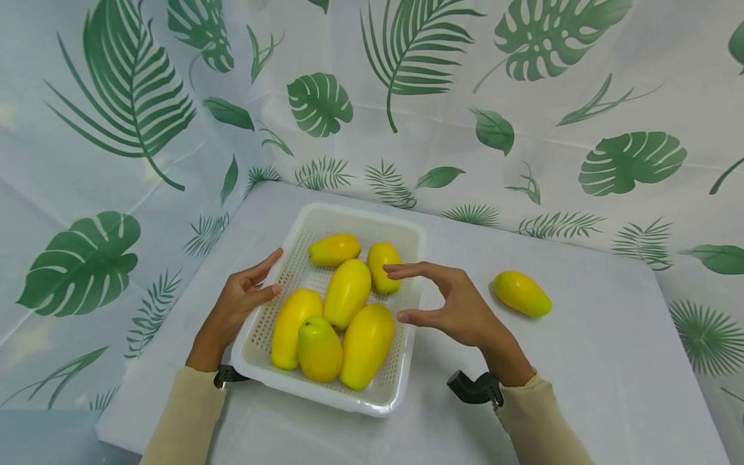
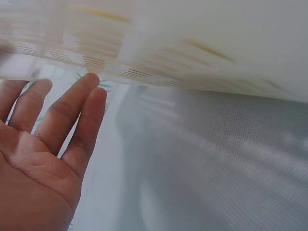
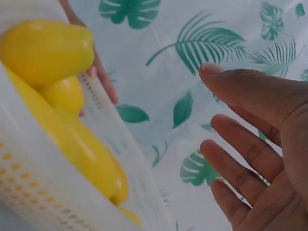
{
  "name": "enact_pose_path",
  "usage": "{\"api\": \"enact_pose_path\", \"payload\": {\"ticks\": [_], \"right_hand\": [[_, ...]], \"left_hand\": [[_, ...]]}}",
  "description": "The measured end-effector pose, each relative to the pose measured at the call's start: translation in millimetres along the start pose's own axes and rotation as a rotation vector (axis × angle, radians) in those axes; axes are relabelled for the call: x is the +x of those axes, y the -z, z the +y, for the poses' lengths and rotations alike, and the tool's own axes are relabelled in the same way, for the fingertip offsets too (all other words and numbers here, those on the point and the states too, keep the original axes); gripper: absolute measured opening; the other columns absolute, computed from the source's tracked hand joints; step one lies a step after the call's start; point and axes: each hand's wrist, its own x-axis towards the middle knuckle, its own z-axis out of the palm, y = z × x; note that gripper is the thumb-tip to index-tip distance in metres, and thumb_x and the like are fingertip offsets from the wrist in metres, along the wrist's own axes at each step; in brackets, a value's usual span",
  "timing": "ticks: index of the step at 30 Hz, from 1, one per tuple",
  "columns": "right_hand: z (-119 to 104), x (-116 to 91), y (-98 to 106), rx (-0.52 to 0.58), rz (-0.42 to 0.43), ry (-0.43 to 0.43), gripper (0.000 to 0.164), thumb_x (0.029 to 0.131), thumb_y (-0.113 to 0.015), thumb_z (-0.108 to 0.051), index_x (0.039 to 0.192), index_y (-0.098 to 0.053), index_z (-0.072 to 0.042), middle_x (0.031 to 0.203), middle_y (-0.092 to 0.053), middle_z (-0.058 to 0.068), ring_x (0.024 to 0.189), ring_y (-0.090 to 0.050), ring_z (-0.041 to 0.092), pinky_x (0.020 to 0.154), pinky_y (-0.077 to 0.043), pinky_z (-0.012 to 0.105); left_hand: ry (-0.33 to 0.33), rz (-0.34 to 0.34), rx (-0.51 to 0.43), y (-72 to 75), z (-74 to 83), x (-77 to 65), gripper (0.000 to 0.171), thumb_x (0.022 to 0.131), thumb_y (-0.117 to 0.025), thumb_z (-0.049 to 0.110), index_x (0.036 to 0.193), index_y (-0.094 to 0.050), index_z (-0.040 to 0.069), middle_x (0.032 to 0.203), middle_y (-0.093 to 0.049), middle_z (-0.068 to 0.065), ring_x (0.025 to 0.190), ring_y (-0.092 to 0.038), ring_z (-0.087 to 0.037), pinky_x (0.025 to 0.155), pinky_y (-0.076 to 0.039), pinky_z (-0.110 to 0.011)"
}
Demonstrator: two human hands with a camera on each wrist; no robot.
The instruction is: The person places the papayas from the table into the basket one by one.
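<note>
A white perforated plastic basket [image 1: 414, 361] holds several yellow mangoes [image 1: 347, 294], one of them greenish at its top. My left hand [image 1: 237, 300] is at the basket's left side, thumb over the rim and fingers against the outside; in the left wrist view its fingertips [image 2: 91, 79] meet the basket's wall from below. Beside the right rim, my right hand [image 1: 450, 300] holds nothing, thumb and fingers spread apart. Its index finger overlaps a mango [image 1: 380, 258] in the head view. The right wrist view shows this hand's palm and spread fingers apart from the basket.
A single mango [image 1: 522, 294] lies on the white-covered table [image 1: 610, 349], to the right of my right hand. Leaf-printed cloth [image 1: 436, 142] hangs along the back and left sides. A black wrist camera [image 1: 473, 387] sticks out from the right wrist.
</note>
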Motion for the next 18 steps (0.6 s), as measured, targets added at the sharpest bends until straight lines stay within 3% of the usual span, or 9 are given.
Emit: {"api": "enact_pose_path", "payload": {"ticks": [6, 11, 13, 17, 18], "right_hand": [[6.3, -10.6, 16.9, -0.017, 0.072, -0.011, 0.060, 0.082, -0.091, -0.003, 0.136, -0.070, -0.016, 0.145, -0.070, 0.003, 0.144, -0.058, 0.013, 0.133, -0.028, 0.060], [8.5, -17.3, 29.6, -0.032, 0.140, -0.055, 0.061, 0.081, -0.090, -0.001, 0.138, -0.069, -0.010, 0.147, -0.068, 0.002, 0.145, -0.055, 0.010, 0.132, -0.026, 0.066], [9.1, -19.9, 35.0, -0.043, 0.160, -0.069, 0.062, 0.081, -0.090, -0.001, 0.139, -0.069, -0.011, 0.148, -0.068, 0.001, 0.146, -0.054, 0.010, 0.133, -0.027, 0.062], [12.5, -25.1, 45.1, -0.039, 0.198, -0.077, 0.064, 0.081, -0.089, 0.002, 0.140, -0.069, -0.011, 0.149, -0.067, 0.003, 0.146, -0.054, 0.013, 0.133, -0.033, 0.035], [13.5, -26.3, 47.2, -0.026, 0.207, -0.079, 0.064, 0.081, -0.089, 0.003, 0.140, -0.069, -0.011, 0.149, -0.067, 0.004, 0.146, -0.054, 0.014, 0.134, -0.032, 0.036]], "left_hand": [[0.004, 0.002, -0.008, 0.1, 0.0, 1.3, 0.073, 0.105, -0.063, 0.003, 0.167, -0.035, 0.028, 0.174, -0.037, -0.005, 0.145, -0.057, -0.029, 0.099, -0.064, -0.040], [0.006, -0.001, -0.007, 0.1, 0.2, 1.8, 0.072, 0.105, -0.063, 0.004, 0.167, -0.036, 0.030, 0.173, -0.037, -0.005, 0.144, -0.057, -0.032, 0.097, -0.064, -0.042], [0.006, -0.001, -0.002, 0.1, 0.3, 1.5, 0.072, 0.105, -0.063, 0.004, 0.167, -0.036, 0.030, 0.173, -0.038, -0.006, 0.144, -0.058, -0.032, 0.097, -0.065, -0.043], [0.005, 0.002, 0.005, 0.1, 0.5, 0.7, 0.072, 0.105, -0.063, 0.003, 0.167, -0.036, 0.029, 0.173, -0.037, -0.006, 0.143, -0.058, -0.033, 0.096, -0.065, -0.043], [0.004, 0.003, 0.008, 0.1, 0.6, 0.5, 0.072, 0.105, -0.063, 0.003, 0.167, -0.036, 0.029, 0.173, -0.037, -0.006, 0.143, -0.059, -0.032, 0.096, -0.065, -0.042]]}}
